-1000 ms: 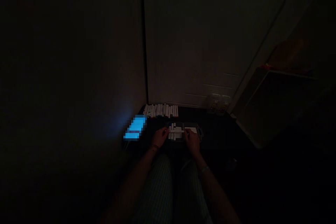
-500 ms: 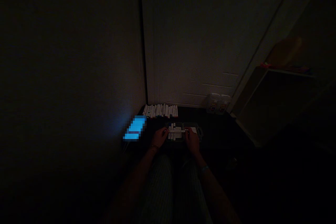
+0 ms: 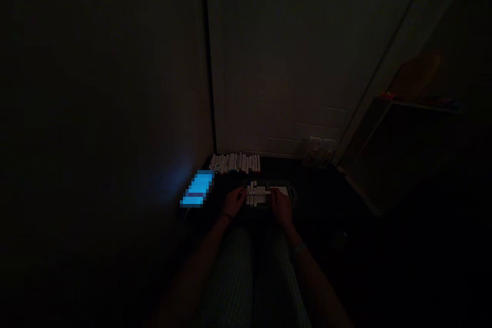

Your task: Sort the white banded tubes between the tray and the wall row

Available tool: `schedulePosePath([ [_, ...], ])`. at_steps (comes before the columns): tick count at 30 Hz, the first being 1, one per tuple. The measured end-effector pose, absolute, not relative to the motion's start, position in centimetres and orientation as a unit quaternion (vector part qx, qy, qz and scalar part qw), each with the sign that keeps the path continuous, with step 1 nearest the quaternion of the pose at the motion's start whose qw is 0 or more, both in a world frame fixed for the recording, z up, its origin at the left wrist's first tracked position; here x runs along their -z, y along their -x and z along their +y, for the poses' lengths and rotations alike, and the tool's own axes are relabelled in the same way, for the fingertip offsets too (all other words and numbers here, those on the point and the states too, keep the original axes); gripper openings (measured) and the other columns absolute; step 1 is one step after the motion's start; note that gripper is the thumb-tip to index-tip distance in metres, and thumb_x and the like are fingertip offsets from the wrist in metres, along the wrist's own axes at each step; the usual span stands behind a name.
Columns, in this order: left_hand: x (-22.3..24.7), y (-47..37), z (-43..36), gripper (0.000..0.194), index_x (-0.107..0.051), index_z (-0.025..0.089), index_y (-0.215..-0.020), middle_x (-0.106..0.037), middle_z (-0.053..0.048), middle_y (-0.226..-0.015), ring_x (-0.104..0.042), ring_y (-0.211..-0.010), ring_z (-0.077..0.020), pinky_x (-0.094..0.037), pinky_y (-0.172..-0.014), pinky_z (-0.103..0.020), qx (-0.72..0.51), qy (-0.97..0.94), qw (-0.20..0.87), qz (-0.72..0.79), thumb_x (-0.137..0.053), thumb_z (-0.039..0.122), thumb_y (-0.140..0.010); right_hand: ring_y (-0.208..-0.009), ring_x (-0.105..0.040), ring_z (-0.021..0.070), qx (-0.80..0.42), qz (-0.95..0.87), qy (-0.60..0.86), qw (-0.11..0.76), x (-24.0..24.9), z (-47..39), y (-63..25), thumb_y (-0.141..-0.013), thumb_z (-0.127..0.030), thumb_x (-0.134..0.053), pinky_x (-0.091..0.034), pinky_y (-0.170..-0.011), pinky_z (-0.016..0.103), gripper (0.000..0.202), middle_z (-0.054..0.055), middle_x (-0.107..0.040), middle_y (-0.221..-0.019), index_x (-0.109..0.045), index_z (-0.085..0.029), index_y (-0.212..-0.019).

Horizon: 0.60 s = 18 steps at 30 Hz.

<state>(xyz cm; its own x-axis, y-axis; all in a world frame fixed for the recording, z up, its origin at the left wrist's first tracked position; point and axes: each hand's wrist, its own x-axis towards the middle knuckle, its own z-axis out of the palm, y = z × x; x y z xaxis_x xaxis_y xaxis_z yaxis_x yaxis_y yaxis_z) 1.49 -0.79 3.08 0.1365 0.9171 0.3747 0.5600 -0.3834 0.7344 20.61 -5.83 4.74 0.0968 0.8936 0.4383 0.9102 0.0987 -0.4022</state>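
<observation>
A white marker (image 3: 263, 192) lies sideways between my two hands, above an opened clear plastic case (image 3: 292, 193). My left hand (image 3: 233, 201) pinches its left end, and my right hand (image 3: 282, 207) grips the right end. Under it, a few white markers (image 3: 251, 200) stand side by side in the left part of the case. Something white and flat (image 3: 283, 190) shows in the right part, partly behind my right hand. The dim light hides the fine print and the fingertips' exact hold.
A row of several white markers (image 3: 235, 163) lies along the back left of the dark tabletop (image 3: 323, 189). A glowing, pixelated screen (image 3: 198, 188) is at the left by the wall. Two clear packages (image 3: 321, 151) lean on the back panel. A shelf unit (image 3: 384, 107) stands at right.
Hardly anything differs. Both hands keep the marker level over the case, and the picture is slightly darker.
</observation>
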Motion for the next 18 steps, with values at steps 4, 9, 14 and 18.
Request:
schedulePosePath([
  [4, -3.09, -1.47, -0.77, 0.034, -0.06, 0.017, -0.083, -0.062, -0.002, -0.073, -0.054, -0.067, -0.0129, -0.039, -0.061, -0.022, -0.413, -0.723, 0.212, 0.512, -0.037, 0.041, -0.079, -0.08, -0.056, 0.0142, 0.013, -0.664, 0.675, 0.321, -4.55, -5.64, -20.6, -0.09, -0.031, -0.023, -0.035, -0.071, 0.023, 0.035, 0.005, -0.062, -0.087, -0.052, -0.02, -0.106],
  [9, -3.19, -1.45, -0.74, 0.034, -0.059, 0.017, -0.083, -0.062, -0.001, -0.073, -0.054, -0.066, -0.0128, -0.039, -0.06, -0.021, -0.405, -0.728, 0.209, 0.513, -0.036, 0.041, -0.08, -0.082, -0.055, 0.014, 0.013, -0.673, 0.662, 0.329, -4.46, -5.7, -20.69, -0.09, -0.034, -0.025, -0.034, -0.072, 0.023, 0.035, 0.004, -0.062, -0.09, -0.052, -0.02, -0.106],
  [14, -3.35, -1.47, -0.9, 0.034, -0.06, 0.017, -0.082, -0.061, -0.001, -0.068, -0.053, -0.063, -0.0125, -0.038, -0.058, -0.021, -0.407, -0.728, 0.211, 0.509, -0.036, 0.041, -0.079, -0.081, -0.055, 0.0141, 0.018, -0.674, 0.661, 0.331, -4.34, -5.84, -20.7, -0.089, -0.038, -0.024, -0.033, -0.071, 0.023, 0.036, 0.003, -0.062, -0.087, -0.052, -0.021, -0.105],
  [18, -3.48, -1.41, -0.95, 0.033, -0.06, 0.016, -0.082, -0.061, -0.001, -0.068, -0.053, -0.065, -0.0133, -0.038, -0.059, -0.022, -0.405, -0.726, 0.216, 0.512, -0.037, 0.04, -0.079, -0.081, -0.055, 0.0138, 0.018, -0.673, 0.666, 0.322, -4.33, -5.78, -20.68, -0.09, -0.035, -0.023, -0.033, -0.07, 0.022, 0.036, 0.004, -0.062, -0.087, -0.052, -0.02, -0.105],
])
